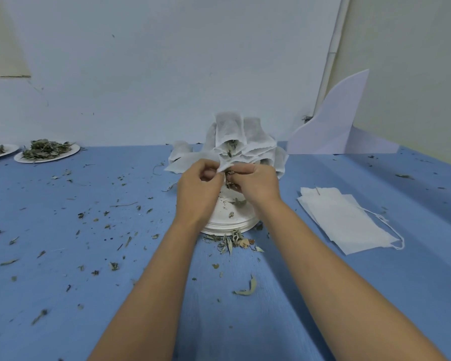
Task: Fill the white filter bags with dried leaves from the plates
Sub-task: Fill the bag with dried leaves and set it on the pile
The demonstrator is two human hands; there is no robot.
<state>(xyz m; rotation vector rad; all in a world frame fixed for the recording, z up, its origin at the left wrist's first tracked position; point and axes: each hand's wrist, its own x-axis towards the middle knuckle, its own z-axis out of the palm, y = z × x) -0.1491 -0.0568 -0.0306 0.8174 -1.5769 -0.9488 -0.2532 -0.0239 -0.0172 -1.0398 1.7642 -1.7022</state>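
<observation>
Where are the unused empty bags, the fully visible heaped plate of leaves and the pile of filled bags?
Empty filter bags (346, 220): head view, middle of the flat white stack.
Plate of leaves (71, 153): head view, bare right rim.
Filled bags (229, 128): head view, topmost bag of the pile.

L hand (197, 190) & R hand (259, 186) both bare, forearms bare right down to frame edge.

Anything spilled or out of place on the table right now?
Yes: leaf fragments are scattered across the blue table, with a clump spilled against the near rim of the plate stack.
</observation>
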